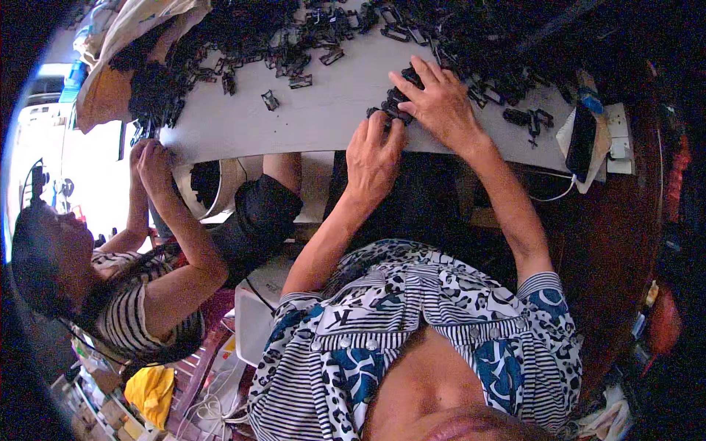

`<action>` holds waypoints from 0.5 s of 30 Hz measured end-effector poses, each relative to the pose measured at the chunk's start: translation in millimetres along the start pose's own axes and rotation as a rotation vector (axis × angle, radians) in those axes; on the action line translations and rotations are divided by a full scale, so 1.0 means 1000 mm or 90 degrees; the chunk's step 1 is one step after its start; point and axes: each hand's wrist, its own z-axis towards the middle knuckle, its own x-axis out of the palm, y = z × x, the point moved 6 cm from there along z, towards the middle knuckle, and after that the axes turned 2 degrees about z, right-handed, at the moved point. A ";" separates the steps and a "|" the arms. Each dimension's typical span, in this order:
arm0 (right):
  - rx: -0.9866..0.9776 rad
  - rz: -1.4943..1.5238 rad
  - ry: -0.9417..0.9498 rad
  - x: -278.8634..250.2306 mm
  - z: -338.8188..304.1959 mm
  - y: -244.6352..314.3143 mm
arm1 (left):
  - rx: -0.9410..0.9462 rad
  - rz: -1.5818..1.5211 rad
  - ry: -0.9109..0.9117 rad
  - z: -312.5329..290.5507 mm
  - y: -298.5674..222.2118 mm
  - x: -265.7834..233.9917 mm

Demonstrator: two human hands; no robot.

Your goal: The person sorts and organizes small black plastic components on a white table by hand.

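The person is apparently working on a small cluster of black parts (394,105) near the front edge of the worktop (220,134), and the next move seems to be calling for a steady fingertip hold. The cluster is lying between the two hands, just beyond the left fingertips and under the right. The left hand (376,151) is curling its fingers closely, apparently pinching the near end. The right hand (440,99) is spreading its fingers partway over the cluster; whether it is gripping, I cannot tell. Farther back, a loose pile (294,44) is covering the worktop.
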 end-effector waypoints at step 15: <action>0.138 -0.027 -0.064 0.040 0.063 0.113 | -0.149 0.207 -0.142 -0.027 0.097 -0.059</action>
